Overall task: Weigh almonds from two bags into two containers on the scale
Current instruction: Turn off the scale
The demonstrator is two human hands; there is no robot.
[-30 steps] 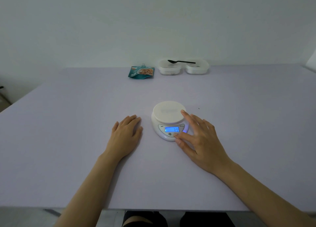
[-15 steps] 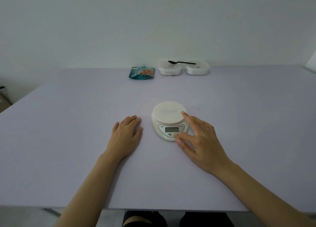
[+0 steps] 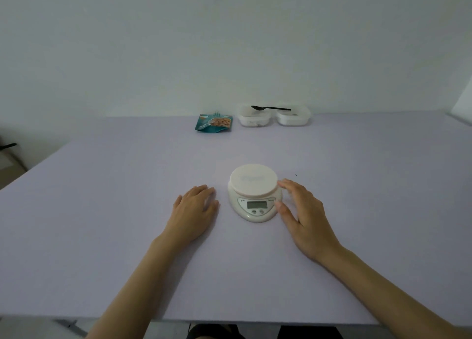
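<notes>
Pale lilac matte worktop (image 3: 102, 211), plain, without pattern; off-white wall (image 3: 229, 44). White round-topped plastic scale (image 3: 252, 180) with grey display (image 3: 257, 204). Teal foil bag (image 3: 214, 122) printed with tan almonds. White translucent plastic container (image 3: 254, 121) and matching second white container (image 3: 293, 120). Black plastic spoon (image 3: 270, 108).

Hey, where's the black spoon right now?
In the head view, the black spoon lies across the left container and the right container at the far edge of the table, right of the teal almond bag.
</notes>
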